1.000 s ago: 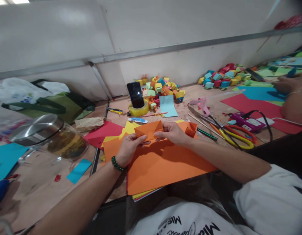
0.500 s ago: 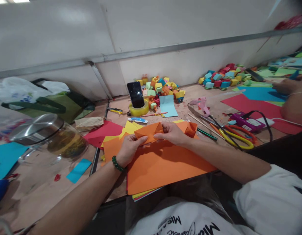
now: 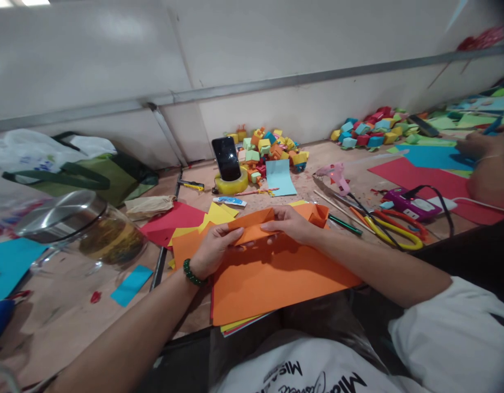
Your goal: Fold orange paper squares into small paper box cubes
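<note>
Both my hands hold a folded orange paper piece (image 3: 252, 226) just above a stack of orange sheets (image 3: 272, 275) near the table's front edge. My left hand (image 3: 215, 248), with a green bead bracelet on the wrist, pinches the piece's left end. My right hand (image 3: 291, 224) lies over its right end, fingers curled on top. Another folded orange piece (image 3: 317, 213) lies right behind my right hand. Yellow (image 3: 217, 215) and red sheets (image 3: 172, 221) stick out from under the stack at the left.
A glass jar with a metal lid (image 3: 84, 226) stands at the left. A phone (image 3: 226, 158) leans in a yellow tape roll. Piles of coloured paper cubes (image 3: 272, 147) lie at the back. Scissors (image 3: 395, 229) and a pink glue gun (image 3: 337, 174) lie right. Another person's hand (image 3: 479, 144) works far right.
The folded orange piece has been tilted flatter and lower toward the sheets. My left fingers have slid along its left edge; my right hand now lies over the top.
</note>
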A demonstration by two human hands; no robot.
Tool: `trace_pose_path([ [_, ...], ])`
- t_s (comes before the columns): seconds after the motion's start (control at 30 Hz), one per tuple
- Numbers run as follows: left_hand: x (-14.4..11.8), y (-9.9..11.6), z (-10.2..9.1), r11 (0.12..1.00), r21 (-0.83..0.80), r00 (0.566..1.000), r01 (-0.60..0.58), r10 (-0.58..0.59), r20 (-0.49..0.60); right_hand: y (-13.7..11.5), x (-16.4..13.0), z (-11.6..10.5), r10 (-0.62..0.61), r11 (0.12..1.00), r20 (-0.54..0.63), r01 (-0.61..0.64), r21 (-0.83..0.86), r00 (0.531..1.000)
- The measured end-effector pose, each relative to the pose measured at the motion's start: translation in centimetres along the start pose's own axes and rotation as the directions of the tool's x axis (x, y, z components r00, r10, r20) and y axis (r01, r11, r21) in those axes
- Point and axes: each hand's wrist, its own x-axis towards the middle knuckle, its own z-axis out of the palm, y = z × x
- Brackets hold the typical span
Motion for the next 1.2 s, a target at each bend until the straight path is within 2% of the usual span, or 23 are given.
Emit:
trace_pose_path([
  [0.1, 0.0, 0.3, -0.3, 0.999, -0.041, 0.999, 0.005, -0.004, 0.039, 0.0, 0.0, -0.2, 0.017, 1.0, -0.022, -0.016, 0.016, 1.0],
  [0.2, 0.2, 0.6, -0.4, 0.999, -0.04, 0.999, 0.033, -0.032, 0.023, 0.1, 0.0, -0.4, 0.022, 1.0, -0.016, -0.022, -0.005, 1.0],
  [0.37, 0.3, 0.9, -0.7, 0.992, 0.044, 0.993, 0.116, -0.115, -0.015, -0.2, -0.1, -0.4, -0.01, 1.0, -0.019, 0.01, 0.002, 1.0],
  [0.5, 0.3, 1.0, -1.3, 0.983, 0.104, 0.987, 0.153, -0.157, 0.031, -0.6, -0.2, -0.3, 0.02, 0.999, -0.028, -0.021, -0.029, 0.999],
  [0.6, 0.4, 1.1, -1.6, 0.985, 0.066, 0.985, 0.16, -0.164, 0.051, -0.7, -0.2, -0.1, 0.058, 0.996, -0.062, -0.062, -0.066, 0.996],
  [0.73, 0.3, 1.1, -1.5, 0.977, 0.019, 0.977, 0.212, -0.212, 0.016, -0.4, -0.2, 0.1, 0.081, 0.989, -0.082, -0.091, -0.118, 0.993],
  [0.9, -0.2, 1.2, -1.0, 0.973, 0.158, 0.985, 0.169, -0.171, 0.003, -0.2, -0.2, 0.0, 0.035, 0.989, -0.011, -0.036, -0.14, 0.999],
  [1.0, -0.2, 1.2, -0.8, 0.975, 0.142, 0.985, 0.172, -0.173, -0.007, -0.4, -0.2, -0.2, 0.024, 0.991, 0.031, -0.02, -0.134, 0.999],
  [1.2, -0.3, 1.2, -0.6, 0.988, 0.082, 0.99, 0.133, -0.129, -0.05, -0.9, -0.3, -0.2, 0.081, 0.984, 0.038, -0.074, -0.163, 0.996],
])
